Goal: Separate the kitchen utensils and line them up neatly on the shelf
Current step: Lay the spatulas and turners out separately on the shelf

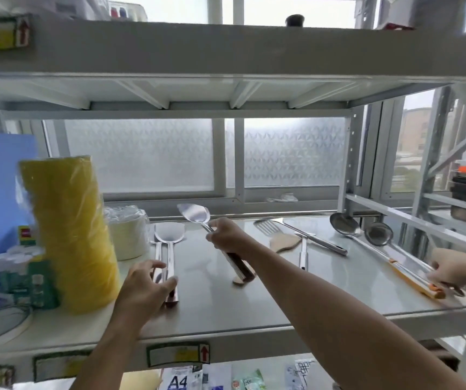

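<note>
Already the sorting looks partly done, judging from the head view. On the shelf [282, 299], taking the yellow roll [68, 235] as the landmark, two spatulas [167, 249] lie side by side just to its right, blades toward the window, handles toward the person. The left hand [144, 288] rests on their handles, fingers [169, 282] curled loosely around them, seemingly nudging the pair straight.

Further right of the roll, the right hand [226, 235] grips a third spatula [195, 213] by its neck, fingers closed on it, blade tilted up off the shelf while the wooden handle end touches the surface. It looks about to be laid beside the pair.

Well to the right of the roll, a slotted turner [267, 226], a wooden spoon [283, 242] and a steel tool [319, 240] still cross one another in a loose cluster; these seem unsorted. At the far right edge, two ladles [344, 225] lie roughly parallel, and another person's hand [451, 270] touches their handle ends; whether its fingers clamp them I cannot tell.

So perhaps the left row is formed, one spatula is in transit, and the middle cluster remains to be separated.
</note>
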A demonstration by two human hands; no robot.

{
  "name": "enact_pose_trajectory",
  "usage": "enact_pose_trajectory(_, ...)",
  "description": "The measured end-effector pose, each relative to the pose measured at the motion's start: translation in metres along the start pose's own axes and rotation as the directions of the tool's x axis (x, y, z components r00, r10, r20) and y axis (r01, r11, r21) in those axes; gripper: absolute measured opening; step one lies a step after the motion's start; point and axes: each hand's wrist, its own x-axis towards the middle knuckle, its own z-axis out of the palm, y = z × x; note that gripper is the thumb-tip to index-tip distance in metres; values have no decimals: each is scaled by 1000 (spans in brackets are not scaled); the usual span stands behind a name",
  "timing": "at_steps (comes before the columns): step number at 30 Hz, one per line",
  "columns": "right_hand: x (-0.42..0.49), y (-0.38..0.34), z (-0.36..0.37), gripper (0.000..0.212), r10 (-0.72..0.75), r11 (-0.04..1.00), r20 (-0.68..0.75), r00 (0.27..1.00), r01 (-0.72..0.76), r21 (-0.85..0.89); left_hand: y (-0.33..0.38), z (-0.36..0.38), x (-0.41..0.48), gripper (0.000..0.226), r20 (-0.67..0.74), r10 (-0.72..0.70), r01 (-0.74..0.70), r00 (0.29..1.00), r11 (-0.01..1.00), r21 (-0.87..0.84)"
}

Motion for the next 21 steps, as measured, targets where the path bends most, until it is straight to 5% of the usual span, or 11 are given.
enact_pose_trajectory(10, 12, -16, 74, 58, 14, 995, 80, 997, -21, 99, -9, 4, 8, 43, 27, 31, -32, 999, 999, 41)
enact_pose_trajectory(21, -7, -22, 66, 35, -88, 978, 145, 985, 113, -174, -6, 4, 5, 44, 52, 80, -83, 995, 994, 65)
